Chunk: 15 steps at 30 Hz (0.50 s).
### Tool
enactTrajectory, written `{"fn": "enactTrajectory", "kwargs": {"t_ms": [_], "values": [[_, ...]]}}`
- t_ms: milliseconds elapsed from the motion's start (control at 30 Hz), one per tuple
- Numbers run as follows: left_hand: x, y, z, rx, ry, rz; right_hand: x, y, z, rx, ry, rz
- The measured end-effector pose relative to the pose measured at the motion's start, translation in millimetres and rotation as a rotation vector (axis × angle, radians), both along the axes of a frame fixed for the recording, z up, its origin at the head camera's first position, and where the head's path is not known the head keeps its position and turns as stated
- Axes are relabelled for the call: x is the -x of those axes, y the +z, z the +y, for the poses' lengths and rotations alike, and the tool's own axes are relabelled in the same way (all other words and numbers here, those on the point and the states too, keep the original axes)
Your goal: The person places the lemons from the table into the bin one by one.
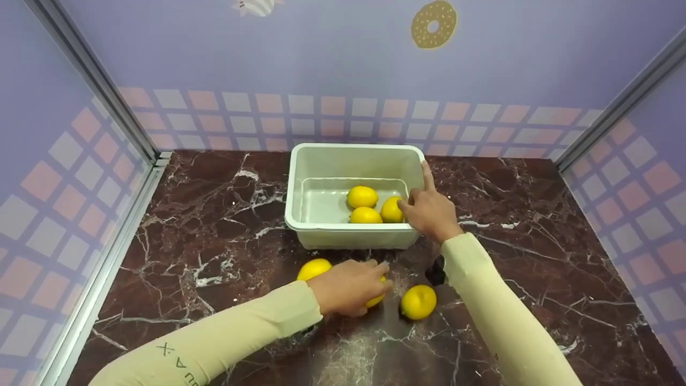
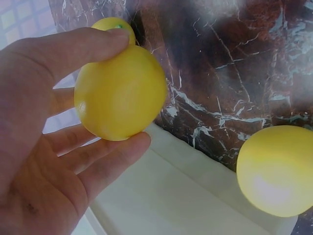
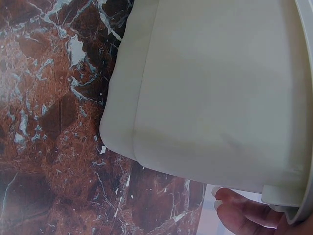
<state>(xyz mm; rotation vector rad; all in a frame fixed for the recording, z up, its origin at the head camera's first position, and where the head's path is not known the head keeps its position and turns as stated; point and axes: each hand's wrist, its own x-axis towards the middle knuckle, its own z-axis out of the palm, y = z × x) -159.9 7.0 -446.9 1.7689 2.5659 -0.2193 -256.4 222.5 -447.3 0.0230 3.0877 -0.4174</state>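
My left hand (image 1: 348,288) holds a yellow lemon (image 2: 122,95) between thumb and fingers, just in front of a white plastic bin (image 1: 353,238). Whether that lemon still touches the tabletop I cannot tell. One lemon (image 1: 313,268) lies left of this hand, partly covered by it, and another lemon (image 1: 419,302) lies to its right. At the bin's right side, my right hand (image 1: 430,212) grips the rim, thumb on the inside and fingers (image 3: 237,213) outside under the lip. Inside the bin are three lemons, including a back one (image 1: 362,197), gathered toward the right.
The bin stands on a dark red marbled tabletop (image 1: 214,257). A small black object (image 1: 435,271) sits beside the right sleeve, partly hidden. Lilac walls with a checked band (image 1: 332,115) enclose the back and sides, with metal strips (image 1: 102,86) at the corners.
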Motion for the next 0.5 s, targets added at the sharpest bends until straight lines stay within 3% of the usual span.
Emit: {"fn": "enactTrajectory", "kwargs": {"t_ms": [500], "values": [[3.3,14.1,0,0.006,-0.006,0.049,-0.7,1.0,0,0.003,-0.006,-0.017]]}}
